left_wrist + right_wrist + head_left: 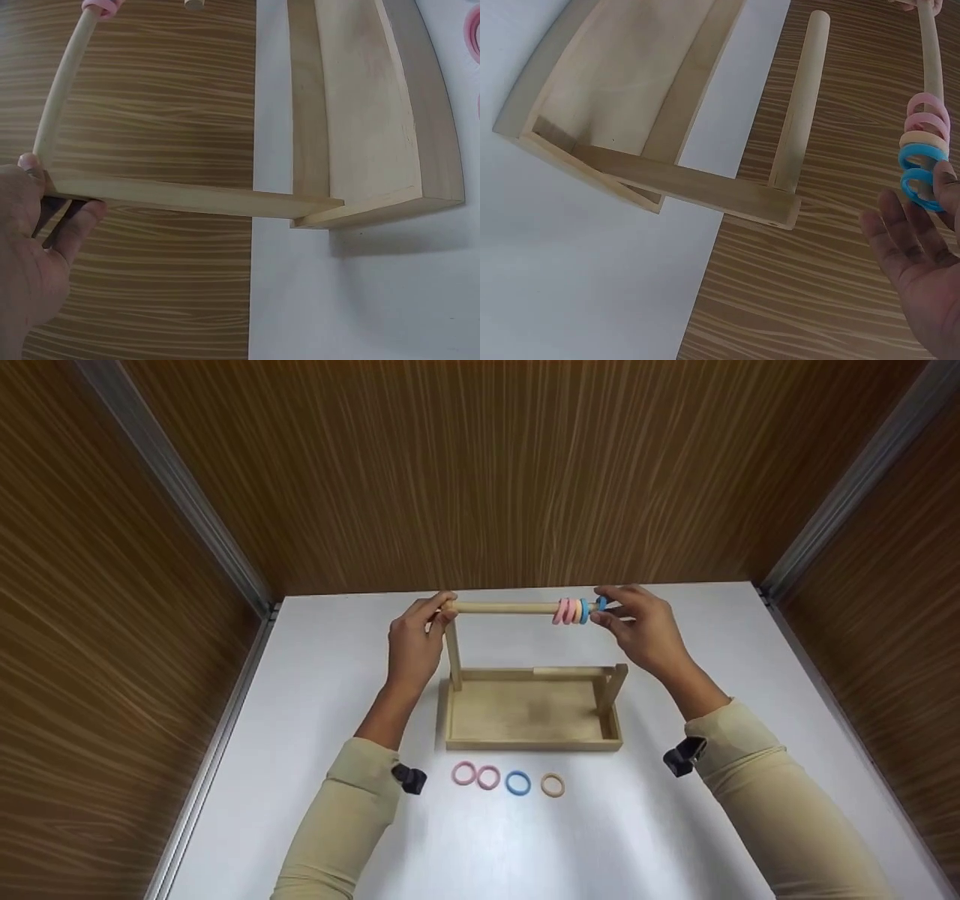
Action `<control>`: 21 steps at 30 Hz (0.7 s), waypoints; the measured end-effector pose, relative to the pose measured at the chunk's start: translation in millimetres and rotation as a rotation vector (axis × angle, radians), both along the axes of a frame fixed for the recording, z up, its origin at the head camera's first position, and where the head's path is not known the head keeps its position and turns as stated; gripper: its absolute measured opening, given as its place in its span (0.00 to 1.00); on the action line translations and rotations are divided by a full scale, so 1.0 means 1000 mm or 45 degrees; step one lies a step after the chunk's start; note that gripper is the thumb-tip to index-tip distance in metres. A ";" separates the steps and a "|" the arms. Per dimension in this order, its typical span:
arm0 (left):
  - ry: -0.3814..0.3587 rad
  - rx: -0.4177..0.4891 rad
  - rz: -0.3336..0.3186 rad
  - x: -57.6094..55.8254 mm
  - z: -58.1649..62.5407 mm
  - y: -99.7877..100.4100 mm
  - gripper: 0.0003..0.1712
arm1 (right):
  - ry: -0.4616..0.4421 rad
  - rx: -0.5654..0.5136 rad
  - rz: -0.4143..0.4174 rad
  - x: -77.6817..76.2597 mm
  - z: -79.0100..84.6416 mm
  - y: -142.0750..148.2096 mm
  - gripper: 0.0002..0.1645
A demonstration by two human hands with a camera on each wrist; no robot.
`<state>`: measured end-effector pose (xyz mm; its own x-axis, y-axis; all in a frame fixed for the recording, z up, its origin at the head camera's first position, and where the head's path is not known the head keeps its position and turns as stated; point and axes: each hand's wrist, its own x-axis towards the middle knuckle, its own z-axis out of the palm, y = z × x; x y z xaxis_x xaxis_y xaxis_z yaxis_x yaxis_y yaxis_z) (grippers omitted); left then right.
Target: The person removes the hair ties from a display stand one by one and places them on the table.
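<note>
Four smooth rings, a pair of pink rings [559,613], one tan ring [577,612] and one blue ring [585,612], circled the pale wooden upper rod [506,607] near its right end, so about half the threading looked done. A fifth, the second blue ring [602,603], was at the rod's right tip (whether it fully encircled the wood, I could not tell). The right hand [649,631] pinched it between thumb and finger, the other fingers spread loosely. The left hand [416,649] gripped the rod's left end, where it met the tall wooden upright [454,656] rising from the pale wooden rectangular tray [532,746]. Left to do, I judged, were four loose rings before the tray on the white table [495,840]: two pink hoops [463,784] close together, a blue hoop [517,794] and a tan hoop [553,796]. The lower wooden rod [574,670] carried none.
</note>
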<state>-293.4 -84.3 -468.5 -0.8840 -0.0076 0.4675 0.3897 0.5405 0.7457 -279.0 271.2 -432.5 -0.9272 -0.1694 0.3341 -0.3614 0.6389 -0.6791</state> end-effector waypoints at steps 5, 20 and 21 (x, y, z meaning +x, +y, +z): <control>0.004 0.022 -0.012 0.002 0.002 0.001 0.20 | 0.002 0.003 -0.017 0.003 -0.001 0.005 0.24; 0.016 0.020 -0.002 0.004 0.004 0.000 0.22 | -0.012 0.077 -0.016 0.016 -0.009 0.020 0.22; 0.015 0.019 0.000 0.004 0.004 0.000 0.22 | -0.009 0.084 -0.010 0.017 -0.010 0.021 0.22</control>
